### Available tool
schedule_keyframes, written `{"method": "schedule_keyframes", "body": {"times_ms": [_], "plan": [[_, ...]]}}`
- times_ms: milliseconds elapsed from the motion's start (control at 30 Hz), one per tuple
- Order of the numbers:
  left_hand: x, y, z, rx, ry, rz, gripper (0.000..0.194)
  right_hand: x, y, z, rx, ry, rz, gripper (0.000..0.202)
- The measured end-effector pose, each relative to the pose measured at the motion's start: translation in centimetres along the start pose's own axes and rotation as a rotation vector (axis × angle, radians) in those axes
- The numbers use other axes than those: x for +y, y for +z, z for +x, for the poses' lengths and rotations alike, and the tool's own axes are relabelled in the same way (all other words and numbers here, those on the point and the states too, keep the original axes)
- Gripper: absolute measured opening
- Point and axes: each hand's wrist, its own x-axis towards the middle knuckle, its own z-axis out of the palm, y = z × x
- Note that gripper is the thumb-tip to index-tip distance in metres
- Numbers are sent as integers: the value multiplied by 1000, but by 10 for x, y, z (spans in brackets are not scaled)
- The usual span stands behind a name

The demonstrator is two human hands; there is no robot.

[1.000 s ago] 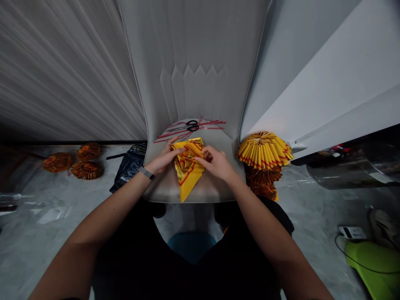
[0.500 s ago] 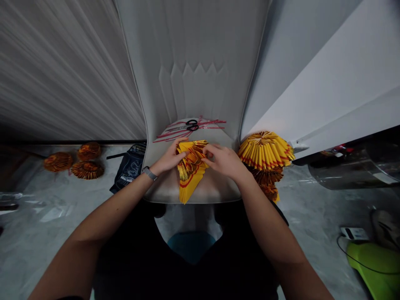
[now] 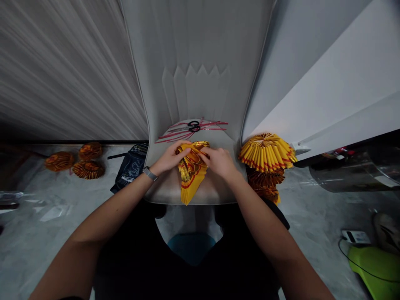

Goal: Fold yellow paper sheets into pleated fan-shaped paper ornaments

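A yellow and gold pleated paper piece with red bands rests near the front of the grey chair seat. My left hand, with a watch on the wrist, grips its upper left side. On the upper right side, my right hand pinches the folds, fingers closed. The lower pleats hang together in a point toward the seat's front edge. Just behind the paper lie black-handled scissors on pink-red strips.
Yellow pleated paper fans are stacked right of the chair. Three round orange-gold ones lie on the floor at left, near a dark printed bag. A green object stands at lower right.
My right hand has moved slightly inward, its fingers now closer over the upper folds. The view has shifted a little.
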Motion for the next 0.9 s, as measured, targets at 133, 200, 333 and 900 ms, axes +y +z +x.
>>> {"method": "schedule_keyframes", "body": {"times_ms": [133,200,333,900], "plan": [[-4,-3,3,43,15,-25,34,-1,4,3,8,44,48,19],[-4,-6,5,39,2,-21,33,2,3,4,-19,2,193,17],[-3,-13,8,22,-11,22,33,15,-3,-1,-58,-35,616,39],[3,-10,3,15,59,183,33,39,22,-35,-193,46,309,5]]}}
